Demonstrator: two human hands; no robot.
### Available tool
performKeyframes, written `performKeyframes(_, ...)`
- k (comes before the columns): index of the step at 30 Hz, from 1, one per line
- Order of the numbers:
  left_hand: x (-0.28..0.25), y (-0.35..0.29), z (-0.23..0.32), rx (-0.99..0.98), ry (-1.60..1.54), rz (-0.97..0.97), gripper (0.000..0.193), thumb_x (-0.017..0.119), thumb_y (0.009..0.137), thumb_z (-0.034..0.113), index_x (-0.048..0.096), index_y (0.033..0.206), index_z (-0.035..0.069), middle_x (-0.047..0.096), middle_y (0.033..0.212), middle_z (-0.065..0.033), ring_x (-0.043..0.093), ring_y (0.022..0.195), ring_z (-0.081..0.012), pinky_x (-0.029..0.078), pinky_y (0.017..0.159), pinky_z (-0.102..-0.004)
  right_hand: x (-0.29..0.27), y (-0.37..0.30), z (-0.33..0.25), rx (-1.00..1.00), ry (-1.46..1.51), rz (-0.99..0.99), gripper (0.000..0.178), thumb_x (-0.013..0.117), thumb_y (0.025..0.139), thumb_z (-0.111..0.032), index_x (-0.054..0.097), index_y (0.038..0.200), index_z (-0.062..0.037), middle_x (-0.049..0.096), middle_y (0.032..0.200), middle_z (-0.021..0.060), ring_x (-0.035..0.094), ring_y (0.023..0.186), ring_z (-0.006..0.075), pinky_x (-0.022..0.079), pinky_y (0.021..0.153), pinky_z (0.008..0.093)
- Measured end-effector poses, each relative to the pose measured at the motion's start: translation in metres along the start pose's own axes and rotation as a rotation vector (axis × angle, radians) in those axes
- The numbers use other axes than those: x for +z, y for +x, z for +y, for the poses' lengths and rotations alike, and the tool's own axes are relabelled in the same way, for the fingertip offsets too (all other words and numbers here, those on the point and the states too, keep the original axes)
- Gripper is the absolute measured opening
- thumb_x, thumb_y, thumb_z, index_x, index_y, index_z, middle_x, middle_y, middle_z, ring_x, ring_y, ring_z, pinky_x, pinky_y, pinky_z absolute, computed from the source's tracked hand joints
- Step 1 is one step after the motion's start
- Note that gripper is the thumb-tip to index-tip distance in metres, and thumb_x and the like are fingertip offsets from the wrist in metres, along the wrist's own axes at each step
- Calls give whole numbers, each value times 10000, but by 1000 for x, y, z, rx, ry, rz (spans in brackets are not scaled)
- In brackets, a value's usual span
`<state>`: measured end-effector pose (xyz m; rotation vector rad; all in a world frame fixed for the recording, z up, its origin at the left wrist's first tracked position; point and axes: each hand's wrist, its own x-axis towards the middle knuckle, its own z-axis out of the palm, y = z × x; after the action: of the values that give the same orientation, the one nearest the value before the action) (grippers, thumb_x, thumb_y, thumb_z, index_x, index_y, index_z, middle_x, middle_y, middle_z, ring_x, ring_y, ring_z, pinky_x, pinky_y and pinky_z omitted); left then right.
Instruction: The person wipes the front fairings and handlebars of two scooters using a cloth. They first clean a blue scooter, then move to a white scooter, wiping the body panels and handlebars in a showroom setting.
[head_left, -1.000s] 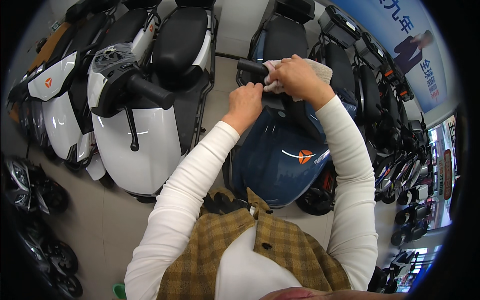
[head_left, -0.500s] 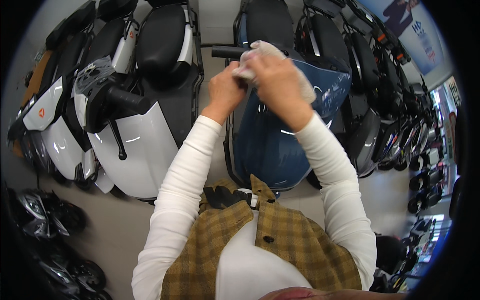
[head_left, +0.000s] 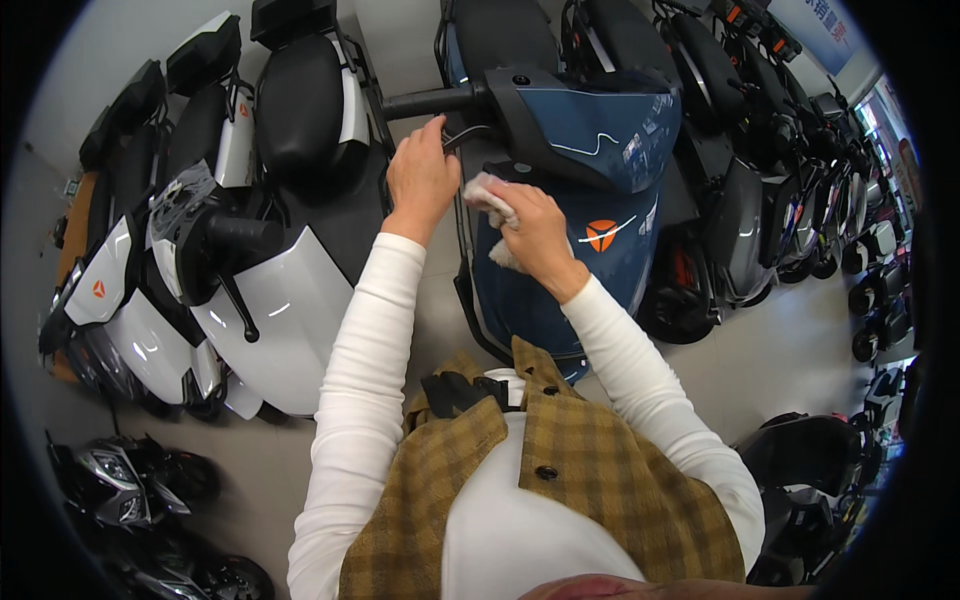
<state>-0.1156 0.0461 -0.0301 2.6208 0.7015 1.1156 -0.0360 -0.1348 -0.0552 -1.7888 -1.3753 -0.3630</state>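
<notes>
Directly before me stands a blue electric scooter (head_left: 590,255) with a glossy front panel and a black handlebar grip (head_left: 425,102) pointing left. My left hand (head_left: 422,180) is just below that grip, its fingers closed at the outer end of the thin brake lever (head_left: 470,132); the fingertips are partly hidden. My right hand (head_left: 538,232) holds a crumpled whitish cloth (head_left: 495,205) bunched in its fingers. Part of the cloth hangs under the palm, in front of the blue panel. The right hand is a little right of and lower than the left.
To the left is a white scooter (head_left: 275,310), its handlebar grip (head_left: 245,235) and lever jutting toward my left arm. More scooters line the left, and a dark row (head_left: 735,260) runs along the right. Other two-wheelers (head_left: 130,480) stand at lower left. Tiled floor (head_left: 260,465) shows between them.
My right hand has moved down with the cloth, away from the handlebar, uncovering the lever and the scooter's upper front. My left hand has shifted slightly left. The view has moved a little.
</notes>
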Motion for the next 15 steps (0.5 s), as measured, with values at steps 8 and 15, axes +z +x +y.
performKeyframes(8,-21,15,0,182,190,66,821,837,758,173,491,1498,98,434,1547,-170,294,1515,-396,291,1199,-576,-57,63,-11,-191,96,320,631,652,640,83,703,1236,-116,699,1198,119,654,1054,335,495,877,411)
performKeyframes(15,-21,28,0,-51,204,-180,1071,905,738,366,314,1594,110,300,1639,-163,201,1553,-399,289,1171,-671,-34,163,-11,-180,-285,105,412,706,808,-63,692,1207,-165,717,1076,67,667,1016,289,479,830,418)
